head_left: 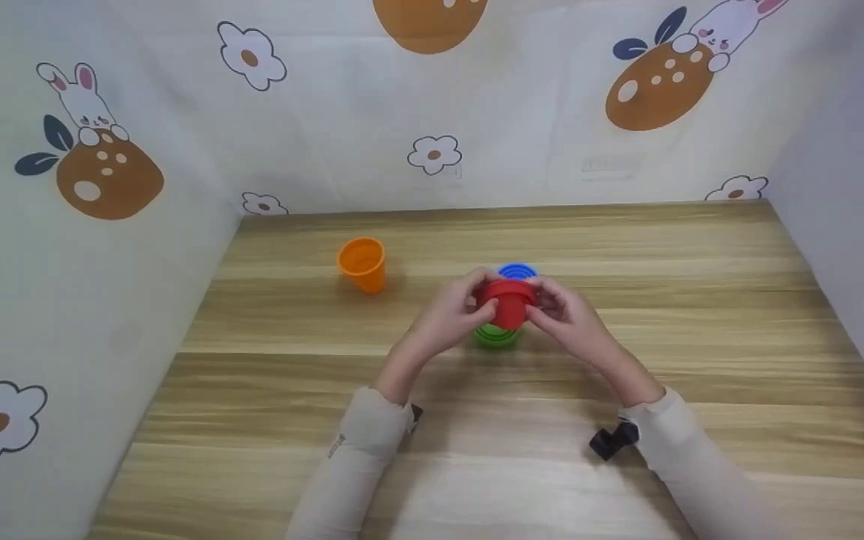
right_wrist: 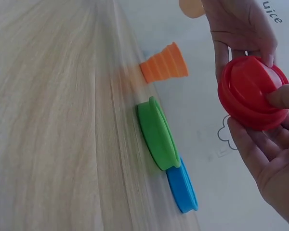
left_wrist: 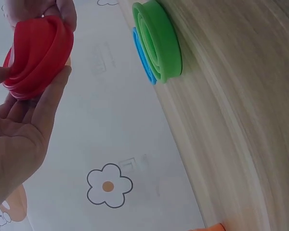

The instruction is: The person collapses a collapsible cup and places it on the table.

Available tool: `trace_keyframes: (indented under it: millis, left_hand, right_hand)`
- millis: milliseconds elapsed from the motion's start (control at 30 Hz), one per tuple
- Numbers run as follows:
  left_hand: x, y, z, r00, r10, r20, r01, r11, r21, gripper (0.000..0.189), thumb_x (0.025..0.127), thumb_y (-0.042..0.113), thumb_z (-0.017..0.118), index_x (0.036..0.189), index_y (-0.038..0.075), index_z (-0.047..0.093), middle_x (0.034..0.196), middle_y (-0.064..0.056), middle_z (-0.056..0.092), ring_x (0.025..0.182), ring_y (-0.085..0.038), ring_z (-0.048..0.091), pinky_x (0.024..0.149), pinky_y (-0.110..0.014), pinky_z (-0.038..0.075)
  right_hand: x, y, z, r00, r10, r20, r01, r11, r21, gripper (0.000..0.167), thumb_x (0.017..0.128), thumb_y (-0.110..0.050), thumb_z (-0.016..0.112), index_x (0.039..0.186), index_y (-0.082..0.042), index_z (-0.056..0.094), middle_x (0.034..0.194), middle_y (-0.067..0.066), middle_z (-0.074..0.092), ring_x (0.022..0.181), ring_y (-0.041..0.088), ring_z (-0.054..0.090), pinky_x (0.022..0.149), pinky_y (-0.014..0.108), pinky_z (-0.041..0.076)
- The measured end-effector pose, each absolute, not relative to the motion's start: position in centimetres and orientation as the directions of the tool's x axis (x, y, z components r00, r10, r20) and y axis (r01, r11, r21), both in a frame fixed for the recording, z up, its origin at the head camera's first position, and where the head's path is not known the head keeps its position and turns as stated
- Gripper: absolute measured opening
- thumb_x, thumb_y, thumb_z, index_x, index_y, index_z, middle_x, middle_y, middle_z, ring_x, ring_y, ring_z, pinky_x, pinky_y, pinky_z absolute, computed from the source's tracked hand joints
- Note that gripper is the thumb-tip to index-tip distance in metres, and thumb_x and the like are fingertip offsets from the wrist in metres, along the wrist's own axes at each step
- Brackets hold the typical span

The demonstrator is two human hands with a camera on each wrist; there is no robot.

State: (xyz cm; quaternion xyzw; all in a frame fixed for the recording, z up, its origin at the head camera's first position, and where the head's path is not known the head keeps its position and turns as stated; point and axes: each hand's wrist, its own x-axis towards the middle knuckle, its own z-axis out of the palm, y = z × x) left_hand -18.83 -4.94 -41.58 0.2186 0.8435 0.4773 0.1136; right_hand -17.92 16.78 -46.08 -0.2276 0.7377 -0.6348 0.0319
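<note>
Above the table, both hands hold a red collapsible cup (head_left: 508,306) that is partly pulled out, its narrow end pointing toward the person. My left hand (head_left: 448,309) grips its left side between thumb and fingers. On the opposite side, my right hand (head_left: 573,319) pinches it the same way. In the right wrist view a thumb presses on the cup's narrow red section (right_wrist: 253,82). Below and beyond it lie a flattened green collapsible cup (left_wrist: 158,42) and a flattened blue one (right_wrist: 182,187), close together on the table.
An orange collapsible cup (head_left: 363,262), fully extended, stands to the left with its wide mouth up. The wood-grain table (head_left: 267,420) meets a printed white wall (head_left: 342,135) at the back. Dark wrist gear (head_left: 613,441) shows at the right cuff.
</note>
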Motion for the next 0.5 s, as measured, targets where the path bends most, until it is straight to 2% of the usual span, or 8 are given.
trace_keyframes:
  millis: [133, 233, 333, 500]
  left_hand:
    - [-18.8, -5.0, -41.6, -0.896, 0.442, 0.042, 0.235, 0.391, 0.89, 0.03, 0.098, 0.01, 0.058, 0.128, 0.007, 0.058, 0.118, -0.009, 0.066, 0.106, -0.019, 0.059, 0.094, -0.032, 0.058]
    - [-18.8, -5.0, -41.6, -0.903, 0.423, 0.073, 0.234, 0.343, 0.909, 0.031, 0.098, 0.008, 0.057, 0.128, 0.003, 0.057, 0.118, -0.012, 0.066, 0.107, -0.022, 0.06, 0.091, -0.032, 0.059]
    - [-18.7, -4.9, -41.6, -0.901, 0.425, 0.088, 0.24, 0.321, 0.916, 0.032, 0.098, 0.007, 0.058, 0.13, 0.002, 0.057, 0.12, -0.013, 0.065, 0.107, -0.022, 0.06, 0.09, -0.031, 0.06]
    - [-18.7, -4.6, -41.8, -0.892, 0.444, 0.084, 0.249, 0.328, 0.911, 0.037, 0.096, 0.01, 0.064, 0.131, 0.003, 0.054, 0.123, -0.012, 0.064, 0.108, -0.021, 0.06, 0.093, -0.03, 0.059]
  right_hand:
    - [-18.2, 17.2, -46.4, -0.884, -0.408, 0.229, -0.243, -0.019, -0.97, 0.043, 0.096, 0.0, 0.061, 0.135, 0.01, 0.048, 0.124, -0.001, 0.066, 0.113, 0.003, 0.065, 0.095, 0.02, 0.055]
    - [-18.3, 17.2, -46.5, -0.883, -0.411, 0.227, -0.223, -0.059, -0.973, 0.043, 0.094, 0.002, 0.062, 0.135, 0.004, 0.049, 0.122, -0.013, 0.065, 0.113, 0.004, 0.064, 0.096, 0.02, 0.054]
    - [-18.4, 16.8, -46.4, -0.892, -0.384, 0.237, -0.233, -0.058, -0.971, 0.04, 0.092, 0.005, 0.061, 0.13, 0.003, 0.049, 0.117, -0.015, 0.065, 0.112, 0.003, 0.063, 0.096, 0.019, 0.053]
    - [-18.3, 16.1, -46.2, -0.914, -0.296, 0.279, -0.299, 0.024, -0.954, 0.038, 0.09, 0.009, 0.06, 0.126, 0.011, 0.049, 0.111, -0.008, 0.064, 0.107, 0.003, 0.062, 0.09, 0.019, 0.055]
